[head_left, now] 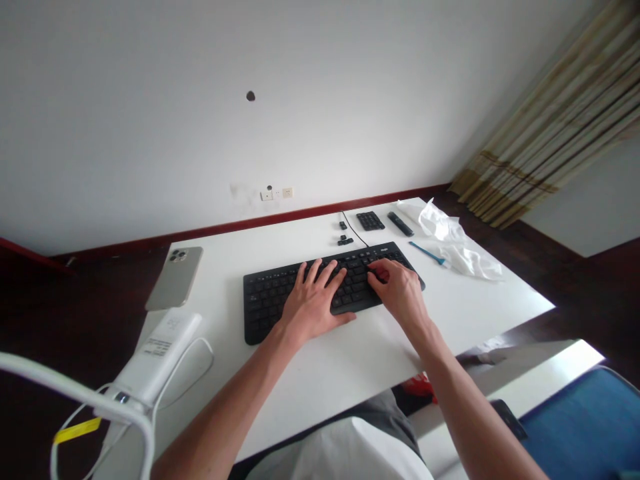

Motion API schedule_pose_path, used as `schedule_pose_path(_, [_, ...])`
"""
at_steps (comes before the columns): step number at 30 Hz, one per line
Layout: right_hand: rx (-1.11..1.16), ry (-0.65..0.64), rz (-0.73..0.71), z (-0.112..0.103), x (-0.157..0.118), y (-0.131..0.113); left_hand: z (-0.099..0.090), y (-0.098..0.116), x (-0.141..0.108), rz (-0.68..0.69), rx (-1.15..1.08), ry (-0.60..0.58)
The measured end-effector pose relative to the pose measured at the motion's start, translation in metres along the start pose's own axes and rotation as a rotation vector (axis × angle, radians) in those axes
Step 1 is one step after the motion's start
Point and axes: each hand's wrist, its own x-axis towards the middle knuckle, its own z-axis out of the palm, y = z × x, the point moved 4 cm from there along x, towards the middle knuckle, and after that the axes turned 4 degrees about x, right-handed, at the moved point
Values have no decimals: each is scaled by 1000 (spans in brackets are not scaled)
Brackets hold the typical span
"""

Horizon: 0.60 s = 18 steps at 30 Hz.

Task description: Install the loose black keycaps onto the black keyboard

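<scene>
A black keyboard lies at a slant on the white table. My left hand rests on its middle with fingers spread across the keys and the thumb out past the front edge. Over the right part of the keyboard, my right hand is closed in a pinch. A small black piece, apparently a keycap, shows between thumb and forefinger, partly hidden. Behind the keyboard lie several loose black keycaps, and a block of black keys sits by the cable.
Right of the keyboard are a blue stick-like tool, a black remote-like object and a crumpled white plastic bag. To the left lie a phone and a white power strip with cables. A blue seat stands lower right.
</scene>
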Motion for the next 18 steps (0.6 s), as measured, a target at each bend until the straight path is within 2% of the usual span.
schedule_pose_path(4, [3, 15, 24, -1, 1, 2, 1, -1, 1, 0, 1, 0])
schedule_pose_path(18, [69, -58, -17, -3, 0, 8, 2, -1, 1, 1, 7, -9])
